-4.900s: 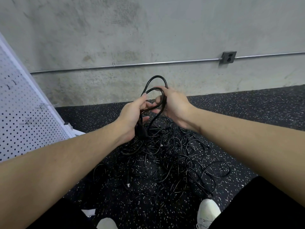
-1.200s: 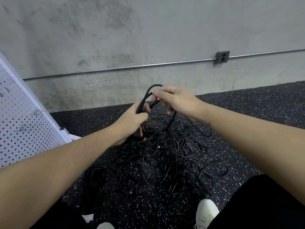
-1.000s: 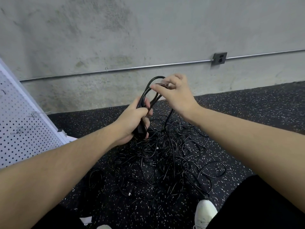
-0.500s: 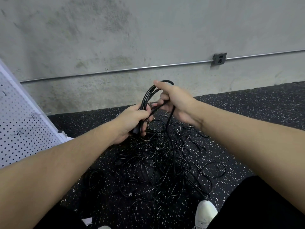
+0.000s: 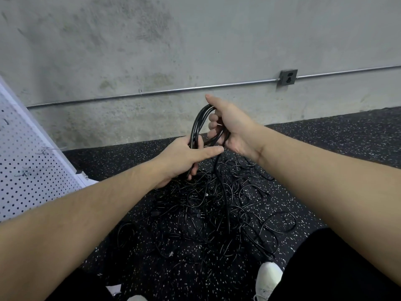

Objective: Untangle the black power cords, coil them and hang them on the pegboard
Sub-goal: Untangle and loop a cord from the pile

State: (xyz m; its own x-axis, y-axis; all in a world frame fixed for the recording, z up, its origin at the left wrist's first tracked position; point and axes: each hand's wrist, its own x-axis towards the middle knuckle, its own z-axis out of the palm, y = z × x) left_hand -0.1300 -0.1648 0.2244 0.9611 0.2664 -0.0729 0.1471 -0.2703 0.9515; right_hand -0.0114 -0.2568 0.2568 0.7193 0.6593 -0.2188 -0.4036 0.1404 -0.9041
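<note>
Raised since half a second ago, right hand (image 5: pixel 233 127) now lifts coil top higher. Tangled cord pile (image 5: pixel 217 205) sprawls on speckled floor (image 5: pixel 325 135); pegboard (image 5: pixel 28 161) left of pile. Above pile, both hands clamped on coil (image 5: pixel 197 124); left hand (image 5: pixel 184 161) grips bottom, thumb extended.

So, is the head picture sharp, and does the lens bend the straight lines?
Head view: mostly sharp, lit evenly and softly, without glare; the wall pipe looks bowed by the wide lens; the forearms bulge large at the edges; the cord pile blends with the dark speckled floor.
</note>
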